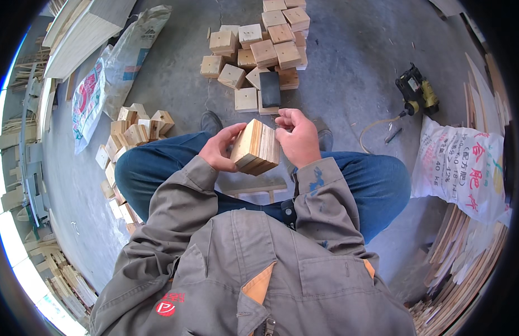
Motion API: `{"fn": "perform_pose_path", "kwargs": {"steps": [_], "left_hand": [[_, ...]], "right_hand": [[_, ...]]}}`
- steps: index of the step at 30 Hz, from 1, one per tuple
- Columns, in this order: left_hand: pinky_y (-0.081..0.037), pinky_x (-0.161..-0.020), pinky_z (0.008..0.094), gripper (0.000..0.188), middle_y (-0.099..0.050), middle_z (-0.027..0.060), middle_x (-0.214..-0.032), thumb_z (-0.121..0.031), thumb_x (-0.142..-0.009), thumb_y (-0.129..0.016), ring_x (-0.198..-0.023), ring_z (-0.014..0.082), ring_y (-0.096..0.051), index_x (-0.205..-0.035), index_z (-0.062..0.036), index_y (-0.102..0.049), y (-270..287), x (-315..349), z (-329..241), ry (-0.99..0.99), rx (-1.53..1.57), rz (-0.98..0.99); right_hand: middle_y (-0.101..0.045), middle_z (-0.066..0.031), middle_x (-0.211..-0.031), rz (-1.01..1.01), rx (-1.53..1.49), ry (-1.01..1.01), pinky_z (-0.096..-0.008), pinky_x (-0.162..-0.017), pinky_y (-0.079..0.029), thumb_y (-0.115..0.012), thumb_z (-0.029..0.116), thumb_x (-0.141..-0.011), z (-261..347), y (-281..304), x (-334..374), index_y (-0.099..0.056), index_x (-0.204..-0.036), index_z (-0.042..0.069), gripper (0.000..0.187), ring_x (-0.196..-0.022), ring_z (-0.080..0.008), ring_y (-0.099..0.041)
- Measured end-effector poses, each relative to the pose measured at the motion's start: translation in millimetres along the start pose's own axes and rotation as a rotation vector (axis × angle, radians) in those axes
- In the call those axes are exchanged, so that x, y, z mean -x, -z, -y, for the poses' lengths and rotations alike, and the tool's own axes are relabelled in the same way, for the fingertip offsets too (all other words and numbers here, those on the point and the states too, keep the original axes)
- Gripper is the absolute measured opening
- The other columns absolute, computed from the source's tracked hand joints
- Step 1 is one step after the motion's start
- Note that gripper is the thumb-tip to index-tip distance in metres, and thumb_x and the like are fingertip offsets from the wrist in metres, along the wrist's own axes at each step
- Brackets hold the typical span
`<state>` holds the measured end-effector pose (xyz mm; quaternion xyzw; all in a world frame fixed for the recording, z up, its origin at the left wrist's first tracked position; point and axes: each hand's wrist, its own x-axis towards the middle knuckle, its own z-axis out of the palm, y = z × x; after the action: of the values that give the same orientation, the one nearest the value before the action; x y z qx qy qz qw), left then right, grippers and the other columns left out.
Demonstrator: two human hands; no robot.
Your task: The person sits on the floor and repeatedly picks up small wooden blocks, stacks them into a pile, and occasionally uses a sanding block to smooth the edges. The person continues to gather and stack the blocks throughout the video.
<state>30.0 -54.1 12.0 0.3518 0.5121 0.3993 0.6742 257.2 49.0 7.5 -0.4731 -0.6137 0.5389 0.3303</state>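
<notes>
A cube-shaped wooden block [256, 147], built of pale and brown plywood layers, is tilted above my lap. My left hand [220, 148] grips its left side, with the thumb along the upper edge and the fingers reaching underneath. At the block's right edge is my right hand [299, 137], its fingers curled in and the fingertips close against the block. Whether those fingers pinch anything small is hidden. Below the block, a low wooden frame [259, 190] lies between my legs.
Ahead stands a heap of similar blocks [265, 53], with a dark rectangular piece [269, 89] on it. More blocks [133, 131] lie by my left knee. A yellow-and-black power tool [417, 89] with a hose rests at right, near a printed white sack [461, 168] and wood strips [466, 252].
</notes>
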Motion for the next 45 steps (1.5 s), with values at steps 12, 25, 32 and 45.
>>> {"fn": "perform_pose_path", "kwargs": {"steps": [12, 25, 32, 45], "left_hand": [[-0.032, -0.116, 0.0348, 0.103, -0.051, 0.0081, -0.141, 0.002, -0.051, -0.069, -0.134, 0.0211, -0.046, -0.150, -0.0020, -0.042, -16.8, 13.6, -31.0, 0.051, -0.110, 0.068], [-0.031, -0.118, 0.0346, 0.100, -0.054, 0.0090, -0.140, -0.004, -0.050, -0.072, -0.134, 0.0210, -0.048, -0.147, -0.0007, -0.045, -15.5, 25.9, -45.0, 0.062, -0.192, 0.186], [-0.032, -0.118, 0.0361, 0.101, -0.053, 0.0098, -0.140, -0.005, -0.050, -0.072, -0.133, 0.0218, -0.049, -0.147, -0.0012, -0.045, -14.1, 26.6, -45.1, 0.050, -0.181, 0.181], [-0.031, -0.118, 0.0375, 0.103, -0.052, 0.0104, -0.140, -0.003, -0.048, -0.076, -0.133, 0.0227, -0.048, -0.146, -0.0013, -0.045, -13.9, 24.6, -44.5, 0.022, -0.110, 0.218]], "right_hand": [[-0.074, -0.0153, -0.099, 0.384, -0.091, -0.207, -0.0326, -0.082, -0.056, -0.066, -0.005, -0.083, 18.3, 32.6, 3.4, -0.066, -0.120, -0.004, 0.037, -0.091, -0.0202, -0.070], [-0.073, -0.0111, -0.097, 0.589, -0.198, -0.396, -0.0304, -0.077, -0.056, -0.067, -0.004, -0.089, 25.0, 47.8, 3.9, -0.066, -0.120, -0.005, 0.031, -0.085, -0.0155, -0.068], [-0.069, -0.0090, -0.097, 0.585, -0.112, -0.355, -0.0299, -0.077, -0.056, -0.065, -0.003, -0.091, 29.8, 43.3, 4.9, -0.062, -0.117, -0.004, 0.027, -0.087, -0.0146, -0.066], [-0.064, -0.0067, -0.094, 0.581, -0.094, -0.262, -0.0296, -0.078, -0.052, -0.068, 0.001, -0.088, 26.2, 43.6, 4.6, -0.059, -0.101, 0.000, 0.016, -0.088, -0.0136, -0.062]]}}
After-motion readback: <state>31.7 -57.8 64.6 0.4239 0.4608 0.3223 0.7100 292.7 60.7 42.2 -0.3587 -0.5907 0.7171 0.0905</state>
